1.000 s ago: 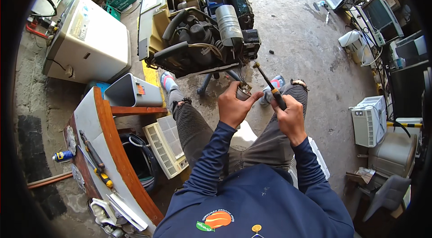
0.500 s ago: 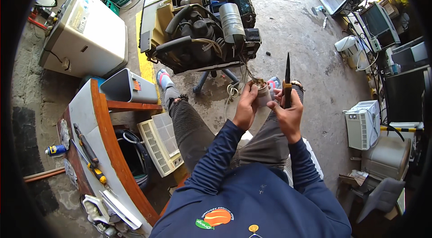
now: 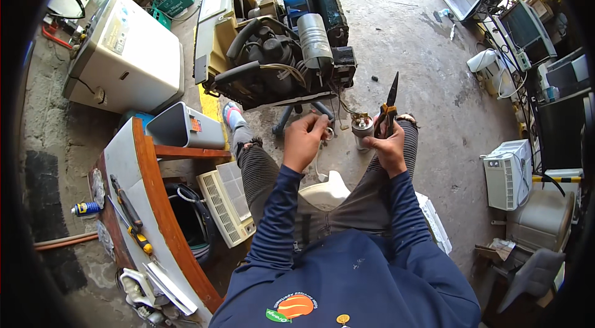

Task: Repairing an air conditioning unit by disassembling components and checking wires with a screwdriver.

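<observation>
Upright in my right hand (image 3: 389, 151) are long-nose pliers (image 3: 388, 105) with dark jaws and black-and-orange handles. The thumb of that hand lies against a silver cylindrical capacitor (image 3: 362, 137), whose top terminals carry wires (image 3: 344, 105) leading up to the opened air conditioner (image 3: 269, 49). To the left of the capacitor and apart from it, my left hand (image 3: 304, 141) is closed, thumb and fingertips together. Whatever is in that pinch is too small to make out. A white cord (image 3: 318, 161) shows just behind and below those fingers.
A wooden-edged bench (image 3: 152, 179) at left bears pliers (image 3: 126, 204), a screwdriver (image 3: 139, 238) and a spray can (image 3: 85, 208). A grey bin (image 3: 204, 130) and a cream front panel (image 3: 223, 204) stand beside my left leg. Old appliances line the right side, including a white unit (image 3: 505, 173).
My left hand has come off the capacitor and moved left, its fingers closing together. The capacitor now sits by my right hand, and the pliers have tilted and shifted slightly left.
</observation>
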The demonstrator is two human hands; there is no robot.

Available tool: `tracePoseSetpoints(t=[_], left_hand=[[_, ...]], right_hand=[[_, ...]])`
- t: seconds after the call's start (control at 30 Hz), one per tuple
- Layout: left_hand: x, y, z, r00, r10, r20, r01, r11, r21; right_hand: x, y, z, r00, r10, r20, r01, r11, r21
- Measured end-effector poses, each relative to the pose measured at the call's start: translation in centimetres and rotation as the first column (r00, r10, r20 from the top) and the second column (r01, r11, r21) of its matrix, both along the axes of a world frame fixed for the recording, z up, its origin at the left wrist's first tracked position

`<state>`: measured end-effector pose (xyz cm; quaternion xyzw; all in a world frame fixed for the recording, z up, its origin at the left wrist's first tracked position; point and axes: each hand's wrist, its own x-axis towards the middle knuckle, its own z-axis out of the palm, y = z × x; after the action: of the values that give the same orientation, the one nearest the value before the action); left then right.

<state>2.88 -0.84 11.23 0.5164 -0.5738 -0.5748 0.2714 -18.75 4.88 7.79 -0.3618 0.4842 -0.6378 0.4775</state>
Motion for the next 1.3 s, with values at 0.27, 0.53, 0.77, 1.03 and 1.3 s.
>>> tracePoseSetpoints(t=[0.27,0.53,0.77,1.03,1.3], left_hand=[[-4.7,-1.8,-2.2,0.984,0.109,-0.143,-0.128,0.983,-0.129],[-5.8,-2.1,-3.7,0.884,0.214,-0.415,-0.142,0.97,0.197],[-5.0,-3.6,-4.1,0.892,0.33,-0.31,-0.388,0.909,-0.15],[-4.3,-4.6,-3.6,0.677,0.441,-0.589,-0.369,0.896,0.247],[-4.2,-4.8,-4.0,0.627,0.415,-0.66,-0.313,0.909,0.274]], right_hand=[[-2.0,-0.4,-3.2,0.94,0.0,0.34,0.01,1.0,-0.026],[-2.1,-0.2,-3.1,0.952,0.032,0.303,-0.03,0.999,-0.013],[-1.1,-0.3,-1.7,0.994,0.105,-0.01,-0.104,0.992,0.065],[0.2,-0.5,-1.9,0.987,0.112,-0.115,-0.105,0.993,0.06],[0.0,-0.6,-2.1,0.986,0.1,-0.132,-0.092,0.994,0.061]])
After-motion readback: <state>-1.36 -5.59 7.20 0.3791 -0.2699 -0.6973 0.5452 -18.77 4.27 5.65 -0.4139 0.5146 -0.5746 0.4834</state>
